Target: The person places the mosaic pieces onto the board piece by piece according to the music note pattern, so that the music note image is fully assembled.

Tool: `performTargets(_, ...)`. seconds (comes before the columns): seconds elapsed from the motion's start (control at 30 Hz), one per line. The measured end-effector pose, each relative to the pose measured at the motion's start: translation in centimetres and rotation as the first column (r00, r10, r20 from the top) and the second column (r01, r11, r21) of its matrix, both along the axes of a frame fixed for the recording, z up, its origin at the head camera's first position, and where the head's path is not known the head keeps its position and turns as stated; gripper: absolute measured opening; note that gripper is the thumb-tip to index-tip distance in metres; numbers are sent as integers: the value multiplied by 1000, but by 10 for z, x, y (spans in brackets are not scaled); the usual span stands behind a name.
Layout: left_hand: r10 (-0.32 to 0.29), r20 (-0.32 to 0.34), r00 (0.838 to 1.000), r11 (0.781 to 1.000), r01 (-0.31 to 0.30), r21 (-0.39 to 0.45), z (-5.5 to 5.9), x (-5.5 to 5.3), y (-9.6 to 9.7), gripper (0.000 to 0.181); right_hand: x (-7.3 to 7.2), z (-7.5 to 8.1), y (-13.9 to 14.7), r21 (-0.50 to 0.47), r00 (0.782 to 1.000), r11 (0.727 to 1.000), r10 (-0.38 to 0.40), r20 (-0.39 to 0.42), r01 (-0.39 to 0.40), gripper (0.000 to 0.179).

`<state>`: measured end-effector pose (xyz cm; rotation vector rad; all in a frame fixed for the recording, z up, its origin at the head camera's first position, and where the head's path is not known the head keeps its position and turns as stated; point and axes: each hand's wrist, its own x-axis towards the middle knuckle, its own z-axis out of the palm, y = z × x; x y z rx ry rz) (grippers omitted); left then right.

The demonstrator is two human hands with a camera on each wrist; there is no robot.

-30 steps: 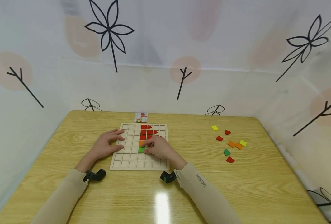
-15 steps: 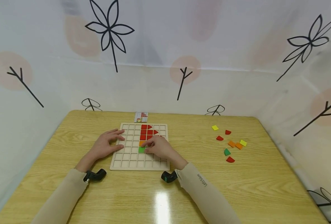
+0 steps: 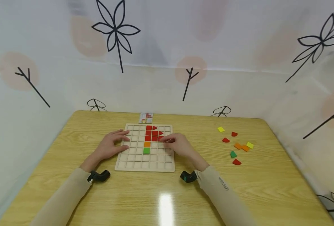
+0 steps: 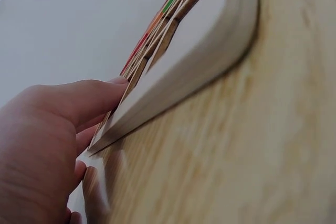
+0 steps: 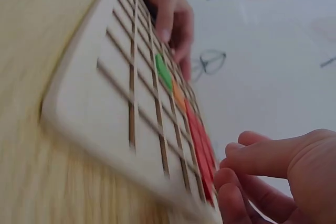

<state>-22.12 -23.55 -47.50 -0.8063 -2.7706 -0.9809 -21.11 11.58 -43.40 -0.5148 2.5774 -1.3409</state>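
A wooden grid board lies on the table. Red pieces, squares and pointed ones, fill part of its far cells, with an orange square and a green square below them in one column. My left hand rests on the board's left edge, its thumb on the rim in the left wrist view. Over the right edge hovers my right hand, partly covering the lowest red row. Its fingers are loosely bent, thumb near the fingertips, and nothing shows between them.
Behind the board lies a small printed card. Several loose pieces are scattered to the right, among them a yellow square, a red quarter-round, an orange square and a dark green piece. A patterned cloth hangs behind the table.
My right hand has lifted off the orange and green squares and moved right, uncovering them. The left hand stays on the board. The head view has turned slightly left.
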Motion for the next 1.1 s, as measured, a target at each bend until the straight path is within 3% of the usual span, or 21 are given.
performTargets(0.27, -10, -9, 1000, 1000, 10, -10, -2, -1, 1, 30, 4, 3, 93, 57, 987, 993, -95, -127, 103, 24)
performTargets(0.6, -13, -22, 1000, 1000, 13, -7, -1, 0, 3, 30, 17, 2, 203, 136, 944, 946, -266, -195, 294, 28)
performTargets(0.77, -21, -25, 999, 1000, 21, 4, -3, -2, 4, 29, 24, -2, 240, 184, 923, 910, -342, -178, 373, 34)
performTargets(0.9, -16, -34, 999, 1000, 16, 9, -4, -3, 4, 28, 28, -8, 263, 216, 902, 883, -374, -215, 418, 36)
performTargets(1.1, -1, -20, 1000, 1000, 1, 18, -3, -1, 1, 27, 37, -10, 286, 198, 890, 873, -407, -206, 445, 38)
